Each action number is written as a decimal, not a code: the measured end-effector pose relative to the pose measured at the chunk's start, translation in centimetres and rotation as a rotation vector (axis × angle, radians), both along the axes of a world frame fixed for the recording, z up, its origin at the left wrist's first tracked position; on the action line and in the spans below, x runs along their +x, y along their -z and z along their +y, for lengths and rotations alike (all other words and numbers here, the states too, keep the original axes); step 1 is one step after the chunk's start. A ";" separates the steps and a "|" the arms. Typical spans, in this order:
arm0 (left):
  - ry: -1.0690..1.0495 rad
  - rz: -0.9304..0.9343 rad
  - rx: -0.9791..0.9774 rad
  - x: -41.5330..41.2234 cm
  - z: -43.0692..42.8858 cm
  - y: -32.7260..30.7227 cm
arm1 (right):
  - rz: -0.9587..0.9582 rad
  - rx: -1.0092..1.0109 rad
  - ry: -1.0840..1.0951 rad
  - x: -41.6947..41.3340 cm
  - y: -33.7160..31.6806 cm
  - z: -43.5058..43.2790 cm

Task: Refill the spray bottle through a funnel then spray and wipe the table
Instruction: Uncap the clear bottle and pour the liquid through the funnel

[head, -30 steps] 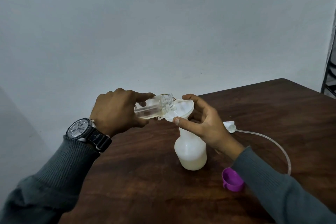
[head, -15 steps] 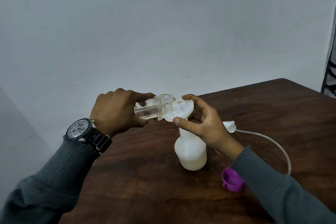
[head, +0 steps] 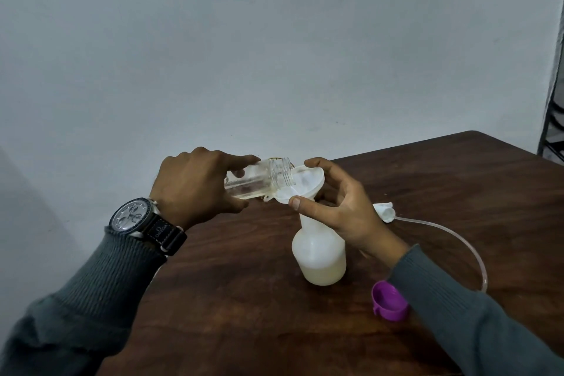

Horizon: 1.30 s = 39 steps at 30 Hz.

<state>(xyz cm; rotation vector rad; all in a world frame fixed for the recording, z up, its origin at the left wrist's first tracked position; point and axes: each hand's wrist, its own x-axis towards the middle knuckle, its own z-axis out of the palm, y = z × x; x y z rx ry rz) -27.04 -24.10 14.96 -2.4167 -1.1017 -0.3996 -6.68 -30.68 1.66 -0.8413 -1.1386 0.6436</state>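
While the left hand (head: 195, 183) tips a clear jar (head: 259, 181) into the funnel (head: 308, 184), fingers wrapped on it | right hand (head: 338, 207) fingers pinch funnel rim | spray bottle (head: 319, 253) stands on surface (head: 244, 299), partly filled | step: refilling | next: probably tip more, slowly.

1. A single head-worn camera is looking forward and down from the person's own position; no second view is sharing the scene.
2. It is facing a pale wall (head: 274, 55), which is filling the upper half of the frame, with the dark wooden desk (head: 457, 192) lying below and reaching to the far right.
3. It is sitting close: both sleeved forearms are entering from the near corners, and the hands are meeting near the frame's centre.
4. The wide-angle lens is bending the right edge.
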 end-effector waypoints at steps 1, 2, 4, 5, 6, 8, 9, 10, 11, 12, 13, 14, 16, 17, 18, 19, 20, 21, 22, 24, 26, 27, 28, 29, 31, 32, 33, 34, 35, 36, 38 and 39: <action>0.000 0.000 -0.001 0.0 0.0 0.0 | 0.001 0.002 0.001 0.0 0.0 0.0; 0.002 0.000 0.001 0.0 -0.1 0.0 | 0.000 0.002 0.002 0.0 0.0 0.0; 0.004 -0.002 0.003 0.0 0.0 0.0 | -0.005 -0.001 0.004 0.1 0.0 0.0; 0.005 0.000 0.003 0.0 0.0 0.0 | -0.006 -0.002 0.005 0.1 0.0 0.0; 0.006 0.003 0.004 0.0 0.0 0.0 | -0.007 -0.003 0.005 0.1 0.0 -0.1; 0.006 0.005 0.002 0.0 -0.1 0.0 | -0.008 -0.003 0.002 0.1 0.0 -0.1; 0.005 0.005 0.002 0.0 -0.1 0.0 | -0.008 -0.002 0.000 0.1 0.0 -0.1; 0.004 0.006 0.003 0.0 -0.1 0.0 | -0.007 -0.001 0.000 0.1 0.0 -0.1; 0.000 0.005 0.001 0.0 -0.2 -0.1 | -0.006 0.000 0.000 0.1 0.0 0.0; -0.003 0.005 -0.001 0.0 -0.2 -0.1 | -0.008 0.000 0.001 0.1 0.0 0.0; -0.005 0.006 -0.004 0.0 -0.3 -0.1 | -0.010 0.000 0.002 0.1 0.0 0.0; -0.006 0.007 -0.005 0.0 -0.3 -0.2 | -0.011 0.000 0.001 0.1 0.0 0.0; -0.004 0.008 -0.004 0.1 -0.4 -0.2 | -0.009 0.002 -0.003 0.1 0.0 0.0; -0.004 0.008 -0.004 0.1 -0.5 -0.2 | -0.009 0.003 -0.001 0.1 0.0 0.0; -0.003 0.009 -0.004 0.1 -0.5 -0.2 | -0.011 0.004 0.001 0.1 0.0 0.0; -0.004 0.010 -0.004 0.1 -0.5 -0.2 | -0.011 0.003 0.001 0.1 0.0 0.0; -0.005 0.011 -0.004 0.1 -0.5 -0.3 | -0.010 0.003 -0.001 0.1 0.1 0.0; -0.006 0.012 -0.003 0.1 -0.6 -0.3 | -0.010 0.005 -0.003 0.1 0.1 0.0; -0.007 0.013 -0.003 0.2 -0.6 -0.3 | -0.012 0.006 -0.004 0.2 0.1 0.0; -0.014 0.009 -0.011 0.2 -0.7 -0.3 | -0.008 0.003 -0.010 0.2 0.1 0.0; -0.018 0.008 -0.013 0.2 -0.8 -0.4 | -0.002 0.000 -0.017 0.1 0.0 0.0; -0.015 0.010 -0.009 0.2 -0.8 -0.4 | -0.004 -0.002 -0.018 0.1 0.0 -0.1; -0.012 0.012 -0.006 0.2 -0.8 -0.4 | -0.005 -0.003 -0.018 0.1 0.0 0.0; -0.010 0.013 -0.004 0.2 -0.8 -0.5 | -0.005 -0.003 -0.018 0.1 0.0 -0.1; -0.011 0.014 -0.006 0.2 -0.9 -0.5 | -0.006 0.001 -0.013 0.1 0.0 -0.1; -0.011 0.013 -0.006 0.2 -0.9 -0.5 | -0.006 0.002 -0.009 0.1 0.0 -0.1; -0.011 0.013 -0.006 0.2 -0.9 -0.5 | -0.005 0.003 -0.007 0.1 0.0 -0.1; -0.010 0.013 -0.004 0.2 -1.0 -0.4 | -0.005 0.004 -0.006 0.1 0.0 -0.1; -0.009 0.014 -0.003 0.2 -1.0 -0.4 | -0.006 0.005 -0.005 0.1 0.0 -0.1; -0.009 0.015 -0.002 0.2 -1.0 -0.4 | -0.009 0.005 -0.003 0.1 0.0 -0.1; -0.010 0.014 -0.001 0.2 -1.1 -0.5 | -0.014 0.004 0.001 0.1 -0.1 -0.2; -0.012 0.014 -0.001 0.2 -1.1 -0.5 | -0.013 0.003 0.002 0.1 -0.1 -0.2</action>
